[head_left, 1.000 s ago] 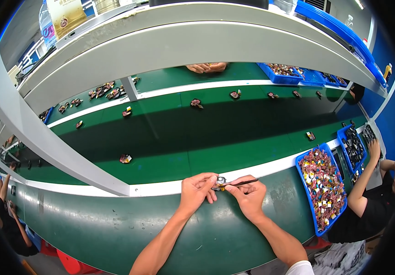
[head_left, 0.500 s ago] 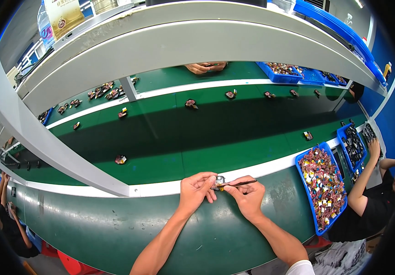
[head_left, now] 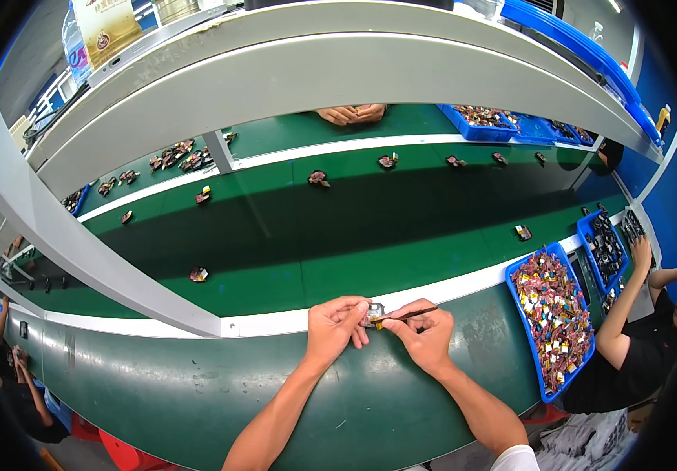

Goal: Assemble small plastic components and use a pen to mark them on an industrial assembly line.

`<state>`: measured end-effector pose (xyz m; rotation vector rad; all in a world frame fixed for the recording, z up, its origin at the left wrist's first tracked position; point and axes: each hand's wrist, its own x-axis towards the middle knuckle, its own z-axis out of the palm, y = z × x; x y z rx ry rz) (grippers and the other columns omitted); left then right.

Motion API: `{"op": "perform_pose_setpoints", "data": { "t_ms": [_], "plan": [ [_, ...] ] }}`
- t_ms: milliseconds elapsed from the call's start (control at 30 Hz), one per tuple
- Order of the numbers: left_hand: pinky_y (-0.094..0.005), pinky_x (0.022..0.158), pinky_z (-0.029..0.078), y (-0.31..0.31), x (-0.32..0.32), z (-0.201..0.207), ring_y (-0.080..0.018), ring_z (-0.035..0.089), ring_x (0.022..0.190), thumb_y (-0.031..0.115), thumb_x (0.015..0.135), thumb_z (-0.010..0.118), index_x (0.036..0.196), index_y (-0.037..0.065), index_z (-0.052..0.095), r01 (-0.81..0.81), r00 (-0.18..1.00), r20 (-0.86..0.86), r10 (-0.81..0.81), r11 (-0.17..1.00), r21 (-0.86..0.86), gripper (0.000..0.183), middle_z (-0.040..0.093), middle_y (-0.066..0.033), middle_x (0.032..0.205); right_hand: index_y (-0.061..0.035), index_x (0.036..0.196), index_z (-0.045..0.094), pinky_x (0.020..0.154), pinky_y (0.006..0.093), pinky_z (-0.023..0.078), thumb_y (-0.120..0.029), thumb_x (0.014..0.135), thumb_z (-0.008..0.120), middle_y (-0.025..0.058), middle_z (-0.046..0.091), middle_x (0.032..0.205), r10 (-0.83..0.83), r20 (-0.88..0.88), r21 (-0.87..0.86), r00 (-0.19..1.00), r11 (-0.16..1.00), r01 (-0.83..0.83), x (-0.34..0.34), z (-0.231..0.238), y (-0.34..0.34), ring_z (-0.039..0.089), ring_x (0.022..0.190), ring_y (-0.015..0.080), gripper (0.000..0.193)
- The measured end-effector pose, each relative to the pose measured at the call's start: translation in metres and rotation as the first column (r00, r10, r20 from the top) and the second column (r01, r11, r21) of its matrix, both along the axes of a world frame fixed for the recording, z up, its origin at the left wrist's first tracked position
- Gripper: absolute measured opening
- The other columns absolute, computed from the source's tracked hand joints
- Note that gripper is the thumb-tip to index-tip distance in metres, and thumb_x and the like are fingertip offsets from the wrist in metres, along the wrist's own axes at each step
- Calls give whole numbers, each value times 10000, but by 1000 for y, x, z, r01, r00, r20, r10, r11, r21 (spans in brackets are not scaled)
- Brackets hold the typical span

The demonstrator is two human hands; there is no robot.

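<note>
My left hand (head_left: 332, 326) pinches a small, dark and silvery electronic part (head_left: 374, 314) just above the near white rail. Some yellow shows at the part's lower edge, but its details are too small to make out. In my right hand (head_left: 425, 334) is a slim dark tool, tweezers by its shape (head_left: 413, 315), held between thumb and fingers. Its tip points left and meets the part beside my left fingertips. Both forearms reach in over the green bench (head_left: 275, 369).
A green conveyor belt (head_left: 275, 275) carries several small wired parts. To my right stand a blue tray (head_left: 509, 294) of red-wired pieces and a blue tray (head_left: 625, 271) of black parts, by a co-worker's arm (head_left: 621, 314). A grey frame (head_left: 111, 259) arches overhead. Another person's hands (head_left: 352, 115) rest across the belt.
The parts on the belt have shifted slightly left. My hands keep their place, with the tool's tip still at the part. The hands across the belt have changed their pose.
</note>
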<state>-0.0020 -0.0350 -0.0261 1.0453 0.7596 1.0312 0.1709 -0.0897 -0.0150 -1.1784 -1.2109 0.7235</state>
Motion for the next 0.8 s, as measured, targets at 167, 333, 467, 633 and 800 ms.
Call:
{"op": "perform_pose_setpoints", "data": {
  "t_ms": [167, 333, 467, 633, 800],
  "plan": [
    [-238, 413, 469, 0, 1, 0, -144, 629, 503, 77, 993, 618, 1066, -89, 691, 20, 999, -26, -20, 1000, 3, 195, 684, -128, 747, 18, 836, 690, 448, 175, 298, 76, 774, 790, 82, 764, 823, 48, 160, 43, 986, 998, -55, 6, 6, 0, 409, 473, -18, 131],
    [-238, 412, 468, 0, 0, 0, -143, 631, 504, 75, 995, 610, 1056, -88, 693, 19, 999, -43, -19, 1000, -1, 193, 675, -118, 736, -3, 850, 742, 442, 201, 277, 33, 773, 815, 12, 692, 668, -6, 216, 124, 976, 992, -22, 2, 9, 0, 384, 446, -4, 112],
    [-236, 415, 476, 1, 2, 0, -142, 631, 502, 75, 999, 602, 1055, -87, 692, -12, 1000, -15, 11, 1000, -9, 194, 671, -109, 725, -12, 874, 728, 439, 203, 281, 26, 765, 823, 12, 679, 650, -53, 194, 124, 980, 992, 29, 3, 6, -2, 402, 440, -4, 149],
    [-244, 411, 497, 1, 2, -3, -175, 654, 510, 101, 999, 613, 1057, -90, 688, -16, 1000, -13, 17, 1000, 6, 213, 688, -133, 774, -26, 879, 728, 428, 205, 276, -5, 757, 842, -9, 648, 602, -56, 204, 120, 977, 992, 32, 3, 6, -3, 401, 423, -1, 168],
    [-243, 412, 498, 0, 2, -3, -172, 653, 510, 98, 1000, 610, 1059, -88, 687, -12, 1000, -4, 12, 1000, 9, 210, 670, -118, 751, -25, 869, 746, 421, 208, 278, -7, 747, 847, -12, 652, 601, -72, 263, 168, 962, 985, 28, 0, 7, -3, 390, 412, 11, 160]
  ]
}}
